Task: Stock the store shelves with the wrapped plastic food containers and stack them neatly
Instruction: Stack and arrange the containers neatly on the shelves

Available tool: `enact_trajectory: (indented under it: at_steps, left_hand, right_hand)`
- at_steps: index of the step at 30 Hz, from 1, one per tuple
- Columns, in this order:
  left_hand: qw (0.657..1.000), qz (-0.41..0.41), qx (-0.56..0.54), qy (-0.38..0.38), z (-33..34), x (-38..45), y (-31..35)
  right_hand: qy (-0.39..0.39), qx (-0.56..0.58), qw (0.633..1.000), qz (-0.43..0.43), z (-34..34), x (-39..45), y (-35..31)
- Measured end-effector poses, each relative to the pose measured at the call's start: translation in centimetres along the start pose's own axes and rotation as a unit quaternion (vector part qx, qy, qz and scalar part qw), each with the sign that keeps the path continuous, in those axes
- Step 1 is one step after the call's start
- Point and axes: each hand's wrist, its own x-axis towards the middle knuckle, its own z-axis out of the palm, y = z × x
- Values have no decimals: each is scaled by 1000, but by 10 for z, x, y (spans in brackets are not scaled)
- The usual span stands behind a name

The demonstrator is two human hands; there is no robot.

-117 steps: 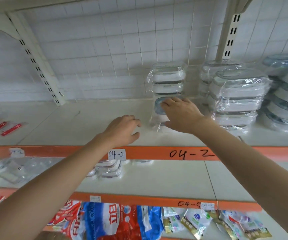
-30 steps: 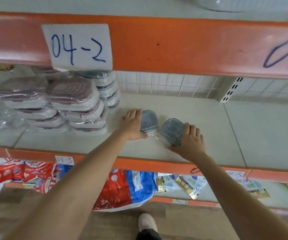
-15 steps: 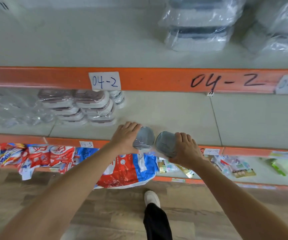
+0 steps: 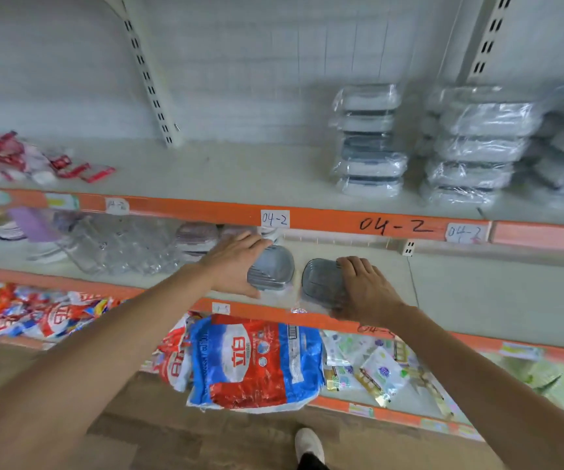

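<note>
- Our left hand point(image 4: 236, 262) grips a wrapped grey-lidded container point(image 4: 271, 268) at the middle shelf point(image 4: 477, 293) front, lid tilted toward us, long axis unclear.
- Our right hand point(image 4: 363, 290) grips a second container point(image 4: 323, 283) just beside it, tilted likewise.

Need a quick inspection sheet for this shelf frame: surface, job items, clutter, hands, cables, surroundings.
Surface: pale middle shelf with orange front edge; bare to the right of the hands.
Job's things: two grey-lidded wrapped containers side by side, apart, near the shelf's front: left container, right container. Stacked wrapped containers on the upper shelf.
Clutter: red packets upper left; clear plastic goods on the middle shelf, left.
Grippers: left hand grips the left container; right hand grips the right container.
Cables: nothing seen.
Surroundings: red-and-blue bags on the lower shelf; handwritten 04-2 label; wood-look floor.
</note>
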Motion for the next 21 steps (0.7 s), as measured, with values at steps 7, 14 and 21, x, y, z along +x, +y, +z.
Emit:
enact_trajectory:
  at_steps: [7, 14, 21]
  left_hand:
    - [996, -11, 5, 93, -80, -23, -14]
    - [986, 8, -7, 167, -122, -1, -30]
    - [979, -13, -79, 190, -138, 51, -50]
  right_hand:
    - [59, -44, 997, -22, -93, 13, -9]
    - [97, -77, 992, -19, -155, 30, -1]
    - [53, -82, 994, 39, -195, 79, 37]
